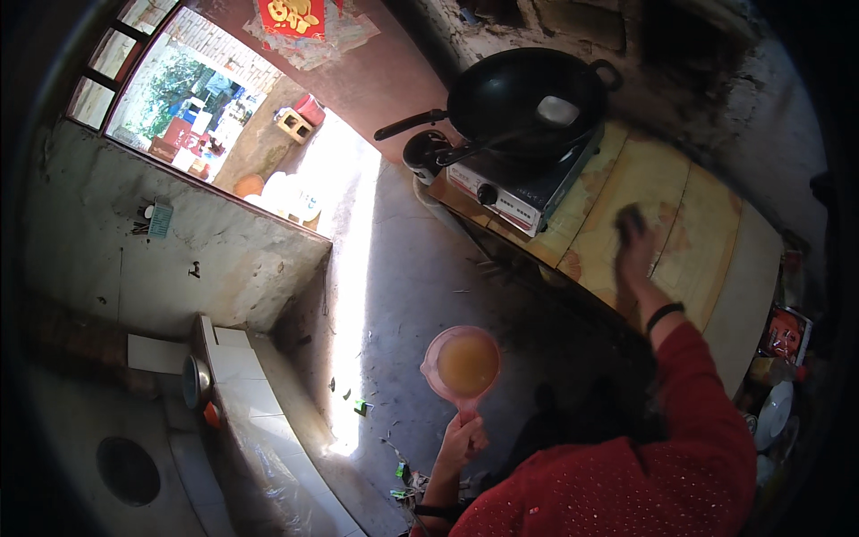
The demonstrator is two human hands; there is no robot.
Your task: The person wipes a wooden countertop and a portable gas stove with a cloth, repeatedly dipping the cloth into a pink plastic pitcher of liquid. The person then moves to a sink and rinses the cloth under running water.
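My left hand (463, 440) grips the handle of a pink plastic water ladle (429, 376), held out over the floor. Inside the ladle is a yellowish-brown liquid (468, 364). On the right, my right hand (636, 258) reaches over the yellow patterned tabletop (694, 235), blurred by motion. A small dark object (629, 221), perhaps a scrubber or cloth, is in its fingers. Beyond that hand, a black wok (503, 94) sits on a portable gas stove (503, 194), with a spatula (557, 111) lying in it.
A dark-handled pot (424, 151) stands beside the stove. Bottles, packets and a white bowl (773, 416) crowd the table's right end. At lower left runs a white-tiled ledge (248, 382) with a metal basin (196, 381). Litter (402, 470) lies on the concrete floor (402, 268) near an open doorway.
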